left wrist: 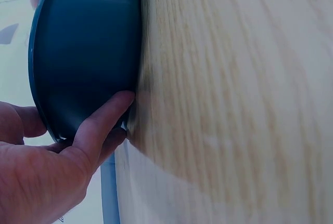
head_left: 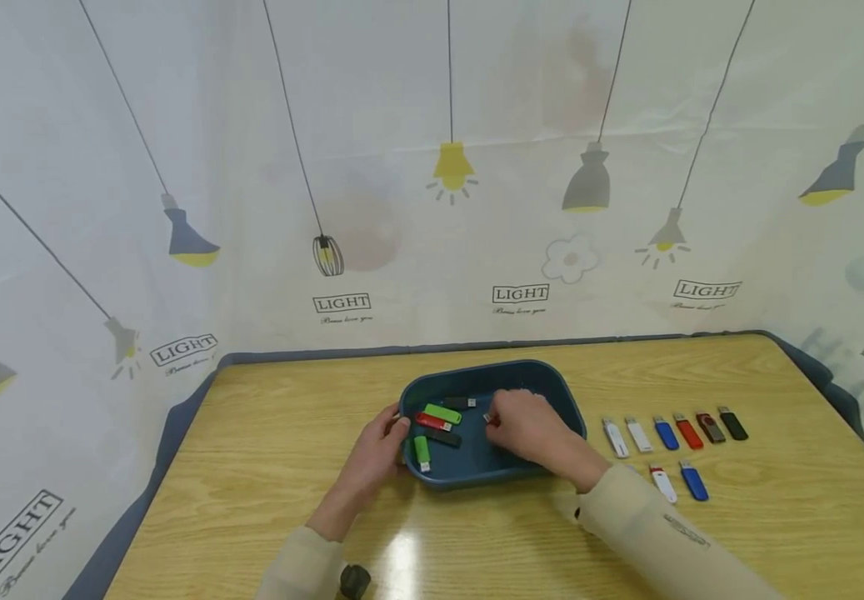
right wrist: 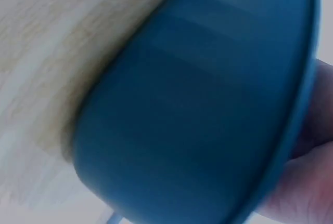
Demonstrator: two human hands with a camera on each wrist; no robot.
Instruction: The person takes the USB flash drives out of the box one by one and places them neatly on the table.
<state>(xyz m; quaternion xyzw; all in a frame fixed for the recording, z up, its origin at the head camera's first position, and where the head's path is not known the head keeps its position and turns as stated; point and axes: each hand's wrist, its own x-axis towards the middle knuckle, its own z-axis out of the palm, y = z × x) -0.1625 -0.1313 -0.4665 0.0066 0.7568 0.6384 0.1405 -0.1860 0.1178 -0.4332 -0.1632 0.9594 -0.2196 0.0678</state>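
A dark blue plastic basin (head_left: pixel 469 482) stands on the wooden table. My left hand (head_left: pixel 364 462) grips its left end, thumb at the rim and fingers against the outer wall. Inside the basin, my right hand (head_left: pixel 532 429) pinches a USB stick (head_left: pixel 487 417); only its metal plug shows, the rest being hidden by the fingers. Left of that hand lie a green USB stick (head_left: pixel 442 413), a red USB stick (head_left: pixel 433 422), two black ones and another green one (head_left: pixel 422 450). In the right wrist view, the basin wall (right wrist: pixel 192 104) hides most of the right hand (right wrist: pixel 312 182).
Right of the basin, USB sticks lie in two rows on the table (head_left: pixel 289 433). The back row includes a white one (head_left: pixel 615 438) and a black one (head_left: pixel 733 423); the front row includes a blue one (head_left: pixel 694 481). A lamp-print curtain (head_left: pixel 417 317) hangs behind.
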